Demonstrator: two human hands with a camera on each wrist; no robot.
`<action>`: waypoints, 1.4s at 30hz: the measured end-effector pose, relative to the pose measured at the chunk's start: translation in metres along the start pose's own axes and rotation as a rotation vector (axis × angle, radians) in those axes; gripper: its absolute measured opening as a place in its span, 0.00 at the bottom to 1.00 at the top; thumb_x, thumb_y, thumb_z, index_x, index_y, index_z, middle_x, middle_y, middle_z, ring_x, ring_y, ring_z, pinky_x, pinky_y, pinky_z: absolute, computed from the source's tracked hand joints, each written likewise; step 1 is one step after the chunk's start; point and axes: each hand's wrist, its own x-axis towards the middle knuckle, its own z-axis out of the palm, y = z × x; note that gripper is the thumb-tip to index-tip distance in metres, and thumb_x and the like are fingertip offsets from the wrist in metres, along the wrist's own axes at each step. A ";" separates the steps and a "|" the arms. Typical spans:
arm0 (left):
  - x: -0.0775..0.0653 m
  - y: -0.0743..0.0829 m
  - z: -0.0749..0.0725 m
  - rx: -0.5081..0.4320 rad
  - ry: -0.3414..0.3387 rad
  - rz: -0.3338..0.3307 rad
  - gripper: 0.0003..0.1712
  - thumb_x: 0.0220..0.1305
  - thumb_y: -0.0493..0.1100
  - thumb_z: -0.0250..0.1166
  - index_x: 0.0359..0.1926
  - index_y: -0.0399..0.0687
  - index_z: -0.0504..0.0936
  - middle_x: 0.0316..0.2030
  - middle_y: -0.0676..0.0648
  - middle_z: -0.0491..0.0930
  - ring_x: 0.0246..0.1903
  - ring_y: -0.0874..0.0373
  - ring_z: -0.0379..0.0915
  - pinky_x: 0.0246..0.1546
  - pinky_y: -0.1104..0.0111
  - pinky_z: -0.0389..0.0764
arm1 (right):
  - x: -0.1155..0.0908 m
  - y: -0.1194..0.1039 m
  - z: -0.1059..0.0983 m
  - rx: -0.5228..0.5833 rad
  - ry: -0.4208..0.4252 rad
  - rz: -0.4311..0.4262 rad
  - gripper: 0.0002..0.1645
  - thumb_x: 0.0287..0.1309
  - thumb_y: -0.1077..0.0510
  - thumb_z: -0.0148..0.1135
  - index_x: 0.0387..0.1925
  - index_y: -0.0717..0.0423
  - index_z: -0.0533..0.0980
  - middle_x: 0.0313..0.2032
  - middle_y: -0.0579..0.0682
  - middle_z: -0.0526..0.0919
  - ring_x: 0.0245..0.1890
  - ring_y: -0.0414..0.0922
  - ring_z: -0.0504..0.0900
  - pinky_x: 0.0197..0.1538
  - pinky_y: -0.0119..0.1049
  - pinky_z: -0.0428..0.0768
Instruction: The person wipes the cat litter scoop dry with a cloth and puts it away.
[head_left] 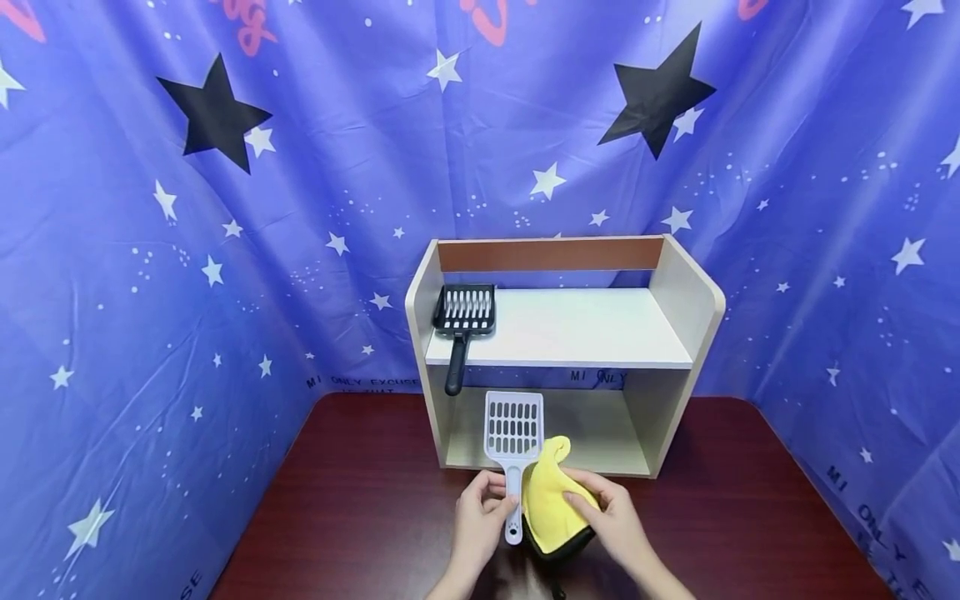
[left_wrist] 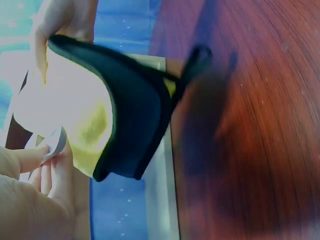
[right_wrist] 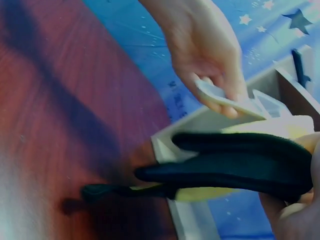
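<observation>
Between finger and thumb, my left hand (head_left: pixel 480 512) pinches the handle of a light grey slotted litter scoop (head_left: pixel 513 433), its head pointing away from me. My right hand (head_left: pixel 611 512) grips a yellow cloth (head_left: pixel 553 504) with a dark edge, held against the right side of the scoop's handle. In the left wrist view, the cloth's dark underside (left_wrist: pixel 135 110) and a hanging loop (left_wrist: pixel 200 57) show above the table. From the right wrist, the cloth (right_wrist: pixel 235 162) looks folded, and the scoop handle (right_wrist: pixel 215 92) sits in my left fingers.
A two-level shelf unit (head_left: pixel 686 308) stands at the back of the dark red table (head_left: pixel 345 500). On its upper board lies a black slotted scoop (head_left: pixel 459 350), handle jutting over the front edge. A blue star-patterned curtain (head_left: pixel 337 167) surrounds the table.
</observation>
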 end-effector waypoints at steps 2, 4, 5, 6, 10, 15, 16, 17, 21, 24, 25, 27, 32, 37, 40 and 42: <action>-0.003 0.004 -0.004 0.008 -0.004 0.008 0.12 0.50 0.28 0.66 0.38 0.36 0.77 0.31 0.41 0.81 0.24 0.59 0.82 0.24 0.74 0.79 | -0.001 -0.002 -0.009 0.021 -0.037 0.008 0.17 0.57 0.71 0.58 0.50 0.70 0.75 0.43 0.52 0.84 0.35 0.35 0.82 0.33 0.33 0.83; -0.006 0.010 -0.007 0.004 -0.011 0.024 0.12 0.51 0.28 0.66 0.39 0.36 0.77 0.31 0.40 0.81 0.26 0.56 0.83 0.26 0.73 0.80 | -0.003 -0.004 -0.018 0.033 -0.080 0.006 0.17 0.58 0.71 0.56 0.51 0.71 0.74 0.43 0.52 0.84 0.36 0.36 0.82 0.33 0.35 0.83; -0.006 0.014 -0.008 0.003 -0.015 0.034 0.12 0.51 0.28 0.66 0.39 0.35 0.77 0.31 0.40 0.81 0.26 0.55 0.83 0.27 0.73 0.80 | -0.004 -0.004 -0.022 0.041 -0.100 0.008 0.17 0.59 0.71 0.56 0.51 0.72 0.73 0.44 0.52 0.84 0.36 0.37 0.83 0.33 0.35 0.83; -0.007 0.019 -0.009 0.001 -0.019 0.046 0.12 0.52 0.28 0.66 0.39 0.35 0.77 0.32 0.39 0.81 0.27 0.54 0.83 0.27 0.73 0.81 | -0.006 -0.004 -0.027 0.042 -0.116 0.012 0.17 0.59 0.71 0.56 0.51 0.71 0.73 0.44 0.52 0.84 0.35 0.37 0.83 0.32 0.35 0.83; -0.003 0.040 -0.008 0.012 -0.031 0.106 0.12 0.54 0.29 0.65 0.40 0.36 0.78 0.33 0.39 0.81 0.28 0.54 0.84 0.30 0.72 0.82 | -0.013 0.000 -0.041 0.012 -0.151 0.029 0.17 0.59 0.71 0.55 0.51 0.69 0.74 0.45 0.53 0.83 0.36 0.37 0.83 0.32 0.36 0.83; 0.012 0.077 0.003 0.034 -0.018 0.155 0.12 0.54 0.31 0.66 0.41 0.36 0.79 0.34 0.40 0.82 0.29 0.58 0.82 0.33 0.74 0.81 | -0.023 0.010 -0.057 -0.034 -0.164 0.092 0.17 0.60 0.69 0.56 0.51 0.67 0.75 0.46 0.50 0.83 0.39 0.35 0.82 0.35 0.34 0.83; 0.017 0.084 0.006 0.037 -0.009 0.166 0.12 0.54 0.31 0.66 0.41 0.37 0.79 0.34 0.40 0.82 0.29 0.59 0.82 0.33 0.74 0.81 | -0.025 0.012 -0.061 -0.027 -0.173 0.109 0.17 0.60 0.68 0.56 0.52 0.67 0.74 0.46 0.50 0.83 0.39 0.35 0.82 0.35 0.34 0.83; 0.021 0.091 0.009 0.048 0.003 0.172 0.12 0.54 0.32 0.67 0.41 0.37 0.80 0.34 0.41 0.82 0.29 0.60 0.81 0.32 0.74 0.81 | -0.027 0.014 -0.064 -0.019 -0.184 0.124 0.17 0.61 0.68 0.56 0.52 0.67 0.74 0.46 0.49 0.83 0.39 0.35 0.82 0.35 0.35 0.83; 0.043 0.111 0.021 0.094 0.062 0.229 0.11 0.53 0.37 0.69 0.39 0.41 0.82 0.31 0.45 0.83 0.28 0.64 0.76 0.32 0.75 0.79 | -0.034 0.018 -0.073 0.035 -0.216 0.170 0.18 0.62 0.69 0.53 0.53 0.69 0.72 0.46 0.47 0.83 0.37 0.36 0.83 0.35 0.36 0.83; 0.060 0.126 0.028 0.144 0.099 0.257 0.11 0.52 0.39 0.70 0.38 0.42 0.84 0.30 0.47 0.84 0.27 0.65 0.76 0.32 0.75 0.78 | -0.039 0.020 -0.081 0.079 -0.237 0.165 0.18 0.63 0.70 0.52 0.54 0.70 0.71 0.46 0.44 0.83 0.36 0.37 0.83 0.34 0.37 0.83; 0.065 0.130 0.030 0.163 0.110 0.265 0.11 0.51 0.39 0.71 0.38 0.42 0.84 0.30 0.47 0.84 0.27 0.65 0.76 0.31 0.75 0.79 | -0.040 0.020 -0.083 0.099 -0.247 0.162 0.18 0.63 0.70 0.51 0.54 0.70 0.71 0.46 0.44 0.83 0.36 0.38 0.83 0.34 0.37 0.83; 0.076 0.138 0.033 0.211 0.129 0.270 0.11 0.51 0.40 0.71 0.37 0.42 0.84 0.29 0.47 0.85 0.26 0.65 0.78 0.30 0.74 0.79 | -0.041 0.021 -0.088 0.140 -0.268 0.150 0.18 0.63 0.71 0.50 0.55 0.70 0.71 0.46 0.44 0.84 0.36 0.39 0.84 0.34 0.38 0.84; 0.102 0.150 0.039 0.375 0.161 0.255 0.12 0.50 0.42 0.71 0.37 0.43 0.85 0.30 0.48 0.86 0.28 0.62 0.80 0.30 0.73 0.79 | -0.046 0.022 -0.096 0.227 -0.298 0.156 0.19 0.63 0.72 0.48 0.56 0.70 0.70 0.46 0.45 0.84 0.37 0.42 0.84 0.35 0.40 0.84; 0.119 0.156 0.042 0.533 0.177 0.219 0.11 0.50 0.43 0.70 0.36 0.45 0.85 0.30 0.50 0.86 0.32 0.59 0.81 0.32 0.70 0.80 | -0.048 0.022 -0.103 0.289 -0.319 0.208 0.20 0.64 0.71 0.48 0.57 0.67 0.70 0.47 0.44 0.83 0.38 0.43 0.84 0.36 0.41 0.84; 0.125 0.158 0.043 0.623 0.186 0.201 0.11 0.50 0.43 0.70 0.37 0.46 0.85 0.31 0.51 0.86 0.34 0.58 0.82 0.36 0.68 0.81 | -0.047 0.024 -0.106 0.311 -0.333 0.236 0.21 0.64 0.71 0.47 0.58 0.65 0.70 0.47 0.44 0.83 0.39 0.44 0.84 0.37 0.42 0.84; 0.129 0.160 0.043 0.664 0.194 0.197 0.12 0.51 0.44 0.70 0.38 0.46 0.85 0.32 0.51 0.86 0.36 0.57 0.82 0.37 0.66 0.81 | -0.044 0.026 -0.109 0.313 -0.332 0.260 0.21 0.65 0.70 0.47 0.59 0.65 0.69 0.48 0.45 0.83 0.39 0.45 0.84 0.38 0.42 0.84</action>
